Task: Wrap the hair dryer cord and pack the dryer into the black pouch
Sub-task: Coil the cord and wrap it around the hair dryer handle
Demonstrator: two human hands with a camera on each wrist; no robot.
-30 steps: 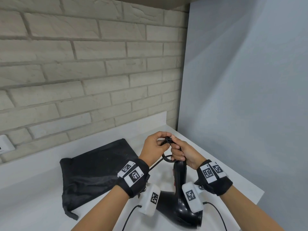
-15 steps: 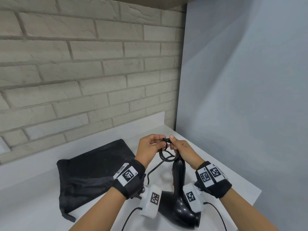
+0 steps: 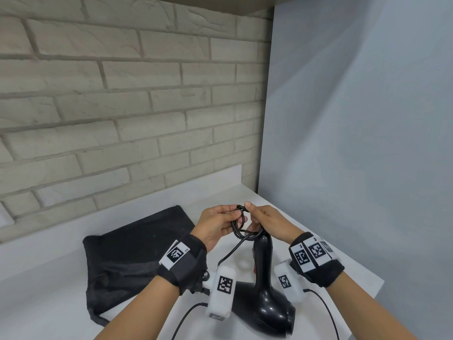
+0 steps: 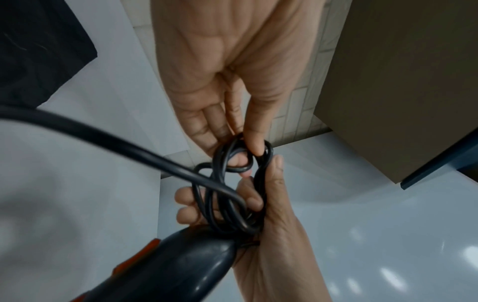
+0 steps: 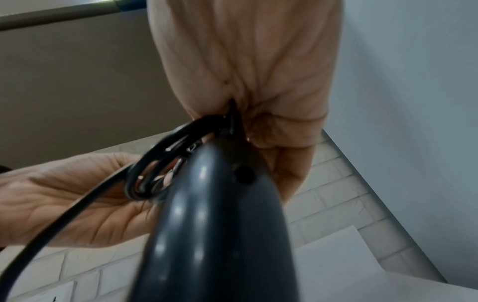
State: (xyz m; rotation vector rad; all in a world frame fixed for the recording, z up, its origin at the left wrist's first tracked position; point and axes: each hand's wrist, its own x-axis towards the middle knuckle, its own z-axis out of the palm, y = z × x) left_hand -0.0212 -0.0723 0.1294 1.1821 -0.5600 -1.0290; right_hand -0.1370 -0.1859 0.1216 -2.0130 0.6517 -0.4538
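Note:
A glossy black hair dryer [image 3: 263, 300] lies on the white counter [image 3: 306, 231], its handle [image 3: 262, 251] pointing away from me. Small loops of its black cord [image 3: 239, 228] are gathered at the handle's tip. My left hand [image 3: 232, 213] pinches the top of the loops between thumb and fingers. My right hand [image 3: 255, 217] grips the loops from the other side, against the handle's end. In the left wrist view the cord [image 4: 227, 196] crosses the right hand's fingers [image 4: 186, 206]. The loose cord [image 3: 228, 256] trails down to the left. The black pouch [image 3: 132, 253] lies flat to the left.
A brick wall [image 3: 122, 106] stands behind the counter and a blue-grey panel [image 3: 355, 143] closes the right side. The counter's edge [image 3: 372, 288] runs close on the right. A wall socket [image 3: 3, 217] sits at the far left.
The hands have stayed at the handle's tip and drawn slightly apart. The cord loops between them hang lower and show more plainly. The dryer and the pouch have not moved on the counter.

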